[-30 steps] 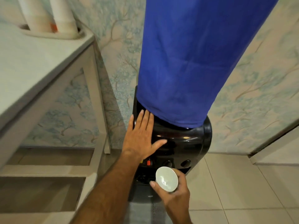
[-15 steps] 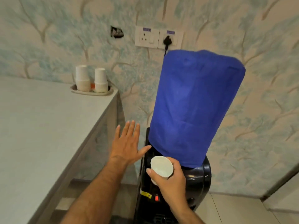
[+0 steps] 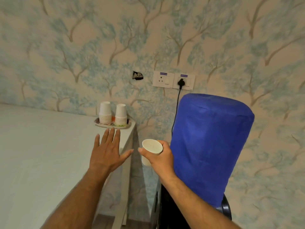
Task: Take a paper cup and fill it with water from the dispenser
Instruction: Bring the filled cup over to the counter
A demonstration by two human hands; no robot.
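My right hand [image 3: 159, 158] grips a white paper cup [image 3: 152, 146], held upright in the gap between the table and the dispenser; I cannot tell what is inside it. The black water dispenser [image 3: 224, 209] stands to the right, its bottle under a blue cloth cover [image 3: 208, 149]; the taps are out of view. My left hand [image 3: 107, 153] hovers flat with fingers spread over the table's right edge, holding nothing. Two stacks of upside-down paper cups [image 3: 113, 113] stand on a small tray [image 3: 99, 123] at the table's far right corner.
A pale table [image 3: 41, 154] fills the left. On the patterned wall behind, a black plug and cord [image 3: 180, 82] run from a double socket down behind the dispenser. A small dark hole [image 3: 137, 75] sits left of the socket.
The view has tilted up from the dispenser's front to the wall. My right hand has lifted the cup up and left, away from the taps. My left hand left the dispenser top and is over the table.
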